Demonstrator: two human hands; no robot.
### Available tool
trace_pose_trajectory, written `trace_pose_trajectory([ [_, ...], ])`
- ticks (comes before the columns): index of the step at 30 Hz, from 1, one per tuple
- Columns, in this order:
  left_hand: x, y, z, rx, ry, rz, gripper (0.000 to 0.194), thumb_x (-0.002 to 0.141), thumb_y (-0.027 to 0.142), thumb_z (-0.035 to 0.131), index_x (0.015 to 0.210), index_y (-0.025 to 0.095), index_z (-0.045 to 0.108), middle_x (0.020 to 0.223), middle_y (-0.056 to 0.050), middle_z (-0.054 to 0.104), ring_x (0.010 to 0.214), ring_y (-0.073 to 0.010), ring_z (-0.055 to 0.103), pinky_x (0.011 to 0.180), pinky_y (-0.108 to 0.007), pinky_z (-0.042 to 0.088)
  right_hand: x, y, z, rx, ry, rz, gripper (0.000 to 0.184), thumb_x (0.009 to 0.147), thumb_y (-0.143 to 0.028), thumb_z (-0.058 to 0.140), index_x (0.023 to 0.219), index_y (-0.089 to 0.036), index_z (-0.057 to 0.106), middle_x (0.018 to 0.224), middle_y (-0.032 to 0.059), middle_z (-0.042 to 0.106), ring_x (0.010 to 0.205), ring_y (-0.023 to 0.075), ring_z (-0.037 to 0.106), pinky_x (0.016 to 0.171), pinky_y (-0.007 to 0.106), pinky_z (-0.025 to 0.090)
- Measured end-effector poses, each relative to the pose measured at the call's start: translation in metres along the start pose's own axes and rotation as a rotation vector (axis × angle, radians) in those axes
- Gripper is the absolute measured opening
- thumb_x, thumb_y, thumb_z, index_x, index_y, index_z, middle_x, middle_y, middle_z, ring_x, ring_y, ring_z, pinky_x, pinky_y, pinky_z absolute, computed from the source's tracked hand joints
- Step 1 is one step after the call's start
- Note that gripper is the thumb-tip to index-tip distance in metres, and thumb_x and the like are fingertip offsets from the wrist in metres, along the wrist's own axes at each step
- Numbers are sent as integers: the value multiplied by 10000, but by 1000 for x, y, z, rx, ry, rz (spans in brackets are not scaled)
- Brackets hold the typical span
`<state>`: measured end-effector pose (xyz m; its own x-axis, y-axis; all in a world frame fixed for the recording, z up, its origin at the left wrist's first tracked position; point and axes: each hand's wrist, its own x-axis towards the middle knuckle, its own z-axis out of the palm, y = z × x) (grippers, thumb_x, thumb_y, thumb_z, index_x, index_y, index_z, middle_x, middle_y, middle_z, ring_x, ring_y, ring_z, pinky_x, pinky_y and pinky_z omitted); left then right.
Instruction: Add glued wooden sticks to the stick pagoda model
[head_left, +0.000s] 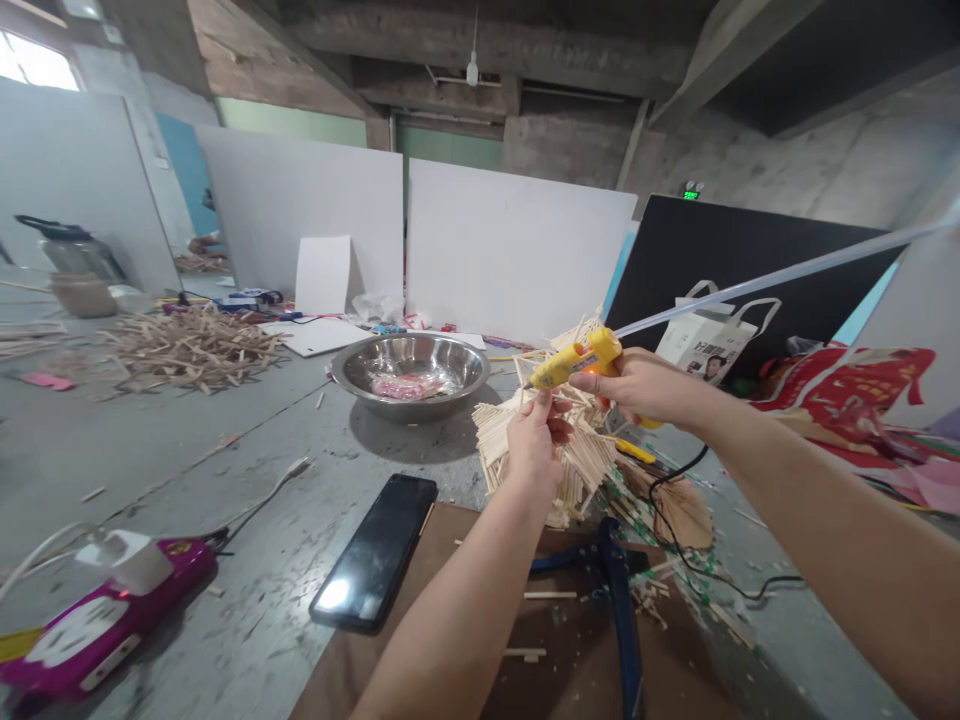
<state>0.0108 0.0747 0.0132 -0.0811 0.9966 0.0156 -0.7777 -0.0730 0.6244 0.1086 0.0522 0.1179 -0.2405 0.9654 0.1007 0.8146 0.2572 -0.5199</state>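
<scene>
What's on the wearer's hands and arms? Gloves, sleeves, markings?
Human, no gloves. Left hand and right hand are bare, five-fingered, with no ring or markings that I can make out. Left forearm and right forearm show no sleeve, watch or bracelet in view. Upper arms are out of frame.

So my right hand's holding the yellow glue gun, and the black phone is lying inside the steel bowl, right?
Not quite: the head view shows the black phone lying outside the steel bowl, nearer to you. Your right hand is indeed holding the yellow glue gun.
</scene>
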Motion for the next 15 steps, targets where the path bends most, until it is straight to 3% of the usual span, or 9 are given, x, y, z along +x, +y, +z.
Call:
trace_pose_trajectory([
  [15, 0, 0, -2, 16, -16, 6, 354, 567, 459, 615, 705, 134, 582, 536, 11, 564, 335, -44, 416, 368, -189, 245, -1, -1, 0, 49, 12, 4, 392, 661, -540, 482, 556, -163, 505, 381, -27, 433, 302, 62, 381, 331, 210, 301],
])
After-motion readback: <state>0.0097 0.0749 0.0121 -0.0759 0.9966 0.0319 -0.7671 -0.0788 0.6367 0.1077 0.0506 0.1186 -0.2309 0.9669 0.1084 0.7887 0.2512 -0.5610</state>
